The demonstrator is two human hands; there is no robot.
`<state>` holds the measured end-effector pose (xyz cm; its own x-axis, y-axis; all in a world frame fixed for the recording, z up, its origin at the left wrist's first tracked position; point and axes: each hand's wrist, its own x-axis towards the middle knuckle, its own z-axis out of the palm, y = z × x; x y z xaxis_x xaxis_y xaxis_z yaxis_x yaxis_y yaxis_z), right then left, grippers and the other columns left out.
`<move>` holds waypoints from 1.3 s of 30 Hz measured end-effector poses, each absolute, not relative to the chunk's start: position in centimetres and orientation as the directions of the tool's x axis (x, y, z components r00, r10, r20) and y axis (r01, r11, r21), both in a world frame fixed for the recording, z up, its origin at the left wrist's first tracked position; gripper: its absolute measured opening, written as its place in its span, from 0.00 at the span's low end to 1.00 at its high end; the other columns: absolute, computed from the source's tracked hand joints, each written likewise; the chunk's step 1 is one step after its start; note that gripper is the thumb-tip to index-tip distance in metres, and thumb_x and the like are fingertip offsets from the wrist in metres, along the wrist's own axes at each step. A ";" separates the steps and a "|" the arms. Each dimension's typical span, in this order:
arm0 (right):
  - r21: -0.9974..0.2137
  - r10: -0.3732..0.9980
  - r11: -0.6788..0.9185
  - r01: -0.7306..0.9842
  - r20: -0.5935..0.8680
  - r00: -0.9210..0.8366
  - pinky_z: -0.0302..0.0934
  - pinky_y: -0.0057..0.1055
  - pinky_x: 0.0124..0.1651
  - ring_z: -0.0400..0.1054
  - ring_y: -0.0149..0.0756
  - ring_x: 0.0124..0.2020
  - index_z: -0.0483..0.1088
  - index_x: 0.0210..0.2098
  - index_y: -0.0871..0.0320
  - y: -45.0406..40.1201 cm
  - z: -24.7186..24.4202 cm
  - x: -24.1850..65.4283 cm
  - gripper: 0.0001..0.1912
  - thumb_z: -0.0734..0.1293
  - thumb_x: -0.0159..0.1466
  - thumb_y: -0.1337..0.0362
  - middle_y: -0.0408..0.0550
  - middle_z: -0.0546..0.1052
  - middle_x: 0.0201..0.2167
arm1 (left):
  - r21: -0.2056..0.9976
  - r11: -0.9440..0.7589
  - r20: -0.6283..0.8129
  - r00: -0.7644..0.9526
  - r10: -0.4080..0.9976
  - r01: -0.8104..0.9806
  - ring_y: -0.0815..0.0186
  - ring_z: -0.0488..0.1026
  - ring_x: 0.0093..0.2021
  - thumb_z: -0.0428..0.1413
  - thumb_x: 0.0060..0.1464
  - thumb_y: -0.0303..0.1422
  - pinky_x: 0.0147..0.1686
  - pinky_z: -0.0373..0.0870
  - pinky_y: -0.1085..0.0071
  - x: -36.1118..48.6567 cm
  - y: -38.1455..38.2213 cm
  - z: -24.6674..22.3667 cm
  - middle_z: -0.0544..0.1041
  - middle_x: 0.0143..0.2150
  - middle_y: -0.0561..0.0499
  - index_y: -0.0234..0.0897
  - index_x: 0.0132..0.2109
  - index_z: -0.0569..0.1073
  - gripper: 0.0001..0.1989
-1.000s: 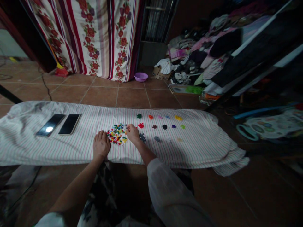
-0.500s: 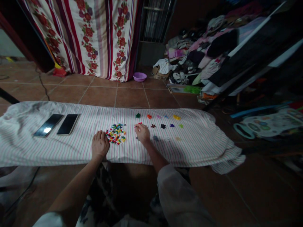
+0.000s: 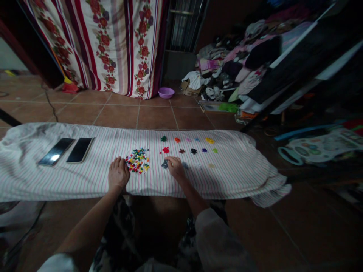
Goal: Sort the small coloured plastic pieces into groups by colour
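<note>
My left hand [image 3: 118,174] lies flat on the striped cloth, fingers stretched out, touching the left edge of a mixed pile of small coloured pieces [image 3: 138,160]. Over a dark grey group of pieces [image 3: 164,164] is my right hand [image 3: 176,168], its thumb and fingers drawn together. Anything between those fingertips is too small to make out. Just beyond it sits a red group [image 3: 166,150], with one red piece a little apart. Other single-colour groups stand in rows: green [image 3: 163,139], orange [image 3: 177,139], brown [image 3: 182,151], black [image 3: 193,151] and yellow [image 3: 210,140].
The pieces rest on a long cloth-covered table [image 3: 93,181]. Two phones, one [image 3: 56,152] beside another [image 3: 80,150], lie at its left. A purple basin [image 3: 166,93] stands on the tiled floor past the table, and a clothes heap [image 3: 227,68] fills the back right.
My right hand has moved from the red group toward me and slightly right, to the dark grey group. The red pieces now show uncovered. My left hand stays by the mixed pile.
</note>
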<state>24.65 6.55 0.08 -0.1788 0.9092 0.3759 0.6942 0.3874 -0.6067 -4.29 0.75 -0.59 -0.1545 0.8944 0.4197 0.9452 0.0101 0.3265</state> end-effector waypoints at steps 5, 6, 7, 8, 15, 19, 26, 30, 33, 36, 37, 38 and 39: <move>-0.599 0.879 0.455 0.659 0.419 -0.226 0.63 0.40 0.56 0.70 0.42 0.47 0.76 0.41 0.56 5.9 0.0 24.4 0.09 0.66 0.62 0.64 0.51 0.80 0.41 | 0.307 0.021 0.430 -0.158 0.889 0.952 0.49 0.65 0.64 0.41 0.62 0.33 0.63 0.59 0.50 -4.2 0.8 -0.6 0.71 0.59 0.32 0.28 0.55 0.71 0.21; -0.593 0.871 0.470 0.653 0.431 -0.235 0.62 0.41 0.56 0.70 0.43 0.48 0.76 0.41 0.56 5.8 -0.1 24.3 0.09 0.67 0.61 0.63 0.51 0.80 0.42 | 0.303 0.024 0.433 -0.159 0.887 0.953 0.49 0.65 0.64 0.41 0.62 0.33 0.63 0.60 0.50 -4.2 0.8 -0.6 0.72 0.59 0.32 0.29 0.54 0.71 0.21; -0.588 0.865 0.480 0.651 0.441 -0.240 0.62 0.42 0.57 0.69 0.43 0.49 0.76 0.41 0.56 5.6 -0.2 24.2 0.09 0.68 0.61 0.63 0.52 0.79 0.43 | 0.300 0.025 0.436 -0.160 0.886 0.954 0.49 0.65 0.64 0.41 0.62 0.33 0.62 0.60 0.50 -4.2 0.8 -0.6 0.72 0.59 0.32 0.29 0.54 0.71 0.21; -0.584 0.862 0.484 0.651 0.446 -0.241 0.62 0.42 0.57 0.69 0.44 0.49 0.76 0.41 0.56 5.6 -0.4 24.1 0.09 0.69 0.61 0.63 0.52 0.79 0.43 | 0.298 0.024 0.438 -0.159 0.885 0.954 0.49 0.65 0.63 0.41 0.62 0.33 0.62 0.60 0.50 -4.2 0.8 -0.7 0.72 0.59 0.32 0.29 0.54 0.71 0.21; -0.567 0.857 0.489 0.663 0.452 -0.246 0.63 0.41 0.55 0.69 0.43 0.46 0.74 0.37 0.56 5.4 -0.5 24.1 0.06 0.65 0.62 0.66 0.51 0.78 0.39 | 0.310 0.014 0.438 -0.156 0.885 0.951 0.49 0.65 0.64 0.42 0.61 0.33 0.63 0.60 0.50 -4.3 0.8 -0.6 0.72 0.58 0.32 0.29 0.54 0.71 0.20; -0.545 0.859 0.485 0.685 0.443 -0.256 0.62 0.42 0.56 0.69 0.43 0.47 0.74 0.40 0.56 5.3 -0.4 24.0 0.10 0.62 0.62 0.69 0.52 0.78 0.42 | 0.318 0.015 0.434 -0.159 0.887 0.948 0.49 0.64 0.64 0.42 0.61 0.33 0.63 0.59 0.49 -4.3 0.8 -0.7 0.72 0.59 0.32 0.30 0.55 0.71 0.20; -0.541 0.825 0.553 0.634 0.465 -0.322 0.62 0.43 0.58 0.68 0.42 0.51 0.75 0.45 0.56 5.4 -0.5 24.0 0.15 0.60 0.65 0.70 0.52 0.79 0.46 | 0.318 0.032 0.442 -0.178 0.879 0.948 0.50 0.65 0.64 0.42 0.62 0.33 0.63 0.59 0.50 -4.2 0.8 -0.9 0.72 0.59 0.33 0.30 0.54 0.71 0.20; -0.526 0.843 0.528 0.667 0.420 -0.336 0.62 0.43 0.57 0.68 0.43 0.50 0.77 0.42 0.54 5.5 -0.4 24.0 0.10 0.64 0.64 0.68 0.52 0.78 0.44 | 0.324 0.015 0.434 -0.162 0.886 0.946 0.49 0.64 0.64 0.42 0.61 0.32 0.63 0.59 0.49 -4.2 0.8 -0.8 0.72 0.59 0.31 0.30 0.55 0.70 0.20; -0.522 0.849 0.515 0.680 0.419 -0.321 0.62 0.41 0.55 0.68 0.42 0.48 0.75 0.37 0.55 5.5 -0.6 23.9 0.06 0.66 0.64 0.67 0.50 0.77 0.39 | 0.324 0.009 0.448 -0.162 0.879 0.946 0.50 0.65 0.64 0.43 0.61 0.32 0.62 0.59 0.49 -4.2 0.7 -0.7 0.72 0.59 0.33 0.31 0.55 0.70 0.20; -0.521 0.854 0.506 0.687 0.413 -0.316 0.62 0.39 0.54 0.67 0.42 0.46 0.73 0.35 0.54 5.4 -0.7 23.8 0.05 0.65 0.65 0.67 0.49 0.76 0.37 | 0.315 0.004 0.455 -0.155 0.877 0.949 0.50 0.65 0.64 0.43 0.62 0.33 0.63 0.59 0.50 -4.3 0.7 -0.8 0.72 0.59 0.34 0.31 0.55 0.70 0.20; -0.520 0.856 0.503 0.690 0.411 -0.314 0.62 0.39 0.53 0.67 0.42 0.46 0.73 0.35 0.54 5.4 -0.8 23.8 0.05 0.65 0.65 0.67 0.49 0.76 0.37 | 0.313 0.005 0.456 -0.155 0.876 0.950 0.50 0.65 0.63 0.43 0.62 0.33 0.62 0.59 0.50 -4.3 0.7 -0.8 0.72 0.58 0.33 0.31 0.55 0.70 0.20; -0.516 0.856 0.503 0.694 0.412 -0.314 0.62 0.38 0.53 0.67 0.42 0.46 0.73 0.35 0.54 5.3 -0.8 23.8 0.05 0.64 0.65 0.67 0.49 0.75 0.37 | 0.311 0.006 0.457 -0.155 0.876 0.951 0.50 0.65 0.63 0.43 0.62 0.33 0.62 0.59 0.50 -4.3 0.7 -0.9 0.72 0.58 0.33 0.31 0.54 0.70 0.20; -0.508 0.853 0.505 0.697 0.415 -0.316 0.62 0.38 0.53 0.66 0.42 0.45 0.72 0.35 0.54 5.3 -0.8 23.8 0.06 0.64 0.65 0.68 0.49 0.75 0.37 | 0.307 0.006 0.458 -0.154 0.876 0.952 0.50 0.65 0.63 0.43 0.62 0.33 0.62 0.59 0.50 -4.4 0.7 -0.9 0.72 0.58 0.33 0.31 0.54 0.70 0.20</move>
